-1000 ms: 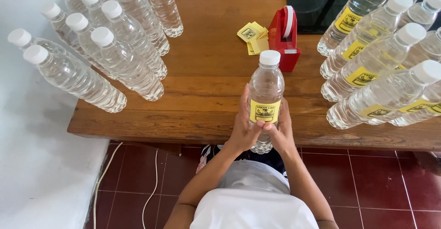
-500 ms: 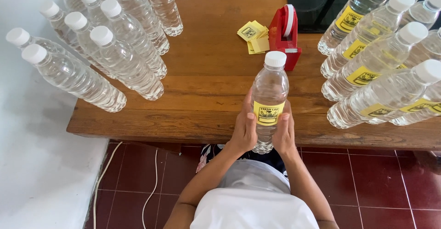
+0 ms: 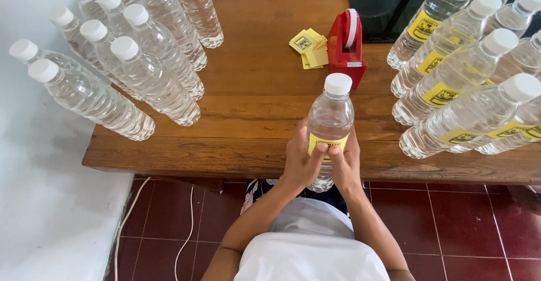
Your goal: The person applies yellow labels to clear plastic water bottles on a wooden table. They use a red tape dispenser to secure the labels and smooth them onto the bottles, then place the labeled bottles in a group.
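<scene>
Both hands wrapped round one clear bottle at the near edge of the desk.

The left hand [image 3: 298, 162] and right hand [image 3: 345, 165] each have a closed grip on the water bottle [image 3: 329, 123], thumbs pressed on its yellow label [image 3: 326, 144] (white cap up, bottle upright, held just in front of the desk [image 3: 253, 117] edge above the red tile floor [image 3: 462, 224]). Behind it stands a red tape dispenser [image 3: 346, 47] with loose yellow labels [image 3: 309, 47] just beside it. Unlabelled bottles [image 3: 135, 61] crowd the left side, labelled bottles [image 3: 468, 72] the right.
</scene>
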